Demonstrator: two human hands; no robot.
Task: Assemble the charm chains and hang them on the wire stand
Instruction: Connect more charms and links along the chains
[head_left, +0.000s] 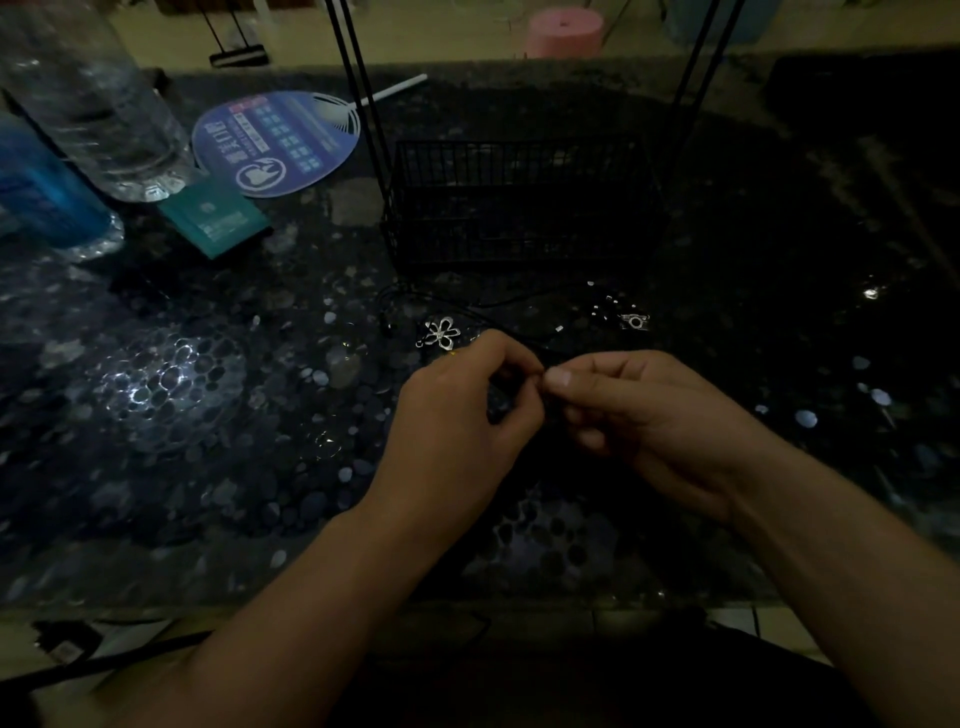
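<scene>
Dim shot. Left hand (457, 415) and right hand (644, 421) meet fingertip to fingertip near centre, above the dark pebble-pattern table (182, 467). Both have fingers curled in a pinch on something tiny; too dark to tell what. Flower charm (441, 332) lies on the table just beyond the left hand, thin black cord (467, 306) beside it. Camera-shaped charm (635, 320) and small bits further right. Wire stand (519, 202) with its basket base sits beyond them. Far left: clear bottle (93, 104), round fan (278, 140), teal packet (215, 218).
</scene>
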